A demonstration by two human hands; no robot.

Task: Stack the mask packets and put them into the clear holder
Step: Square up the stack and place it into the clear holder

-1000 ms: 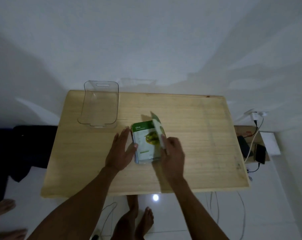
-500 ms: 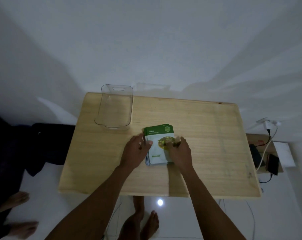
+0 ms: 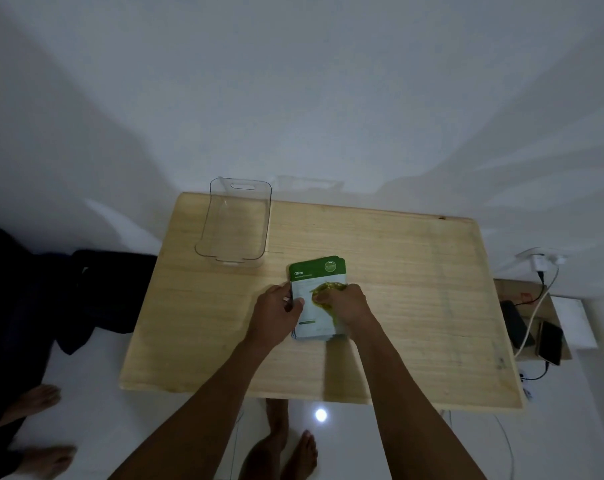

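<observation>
The mask packets sit unevenly fanned, pinched between your left hand and right hand; lift carelessly toward the clear holder and slippery ones slide out.

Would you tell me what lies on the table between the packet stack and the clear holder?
Nothing: in the head view only bare table separates the packet stack from the empty holder.

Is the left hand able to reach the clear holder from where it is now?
Probably yes. The left hand rests at the left edge of the mask packets, and the clear holder stands empty just beyond it on the table, with only bare wood between them.
</observation>
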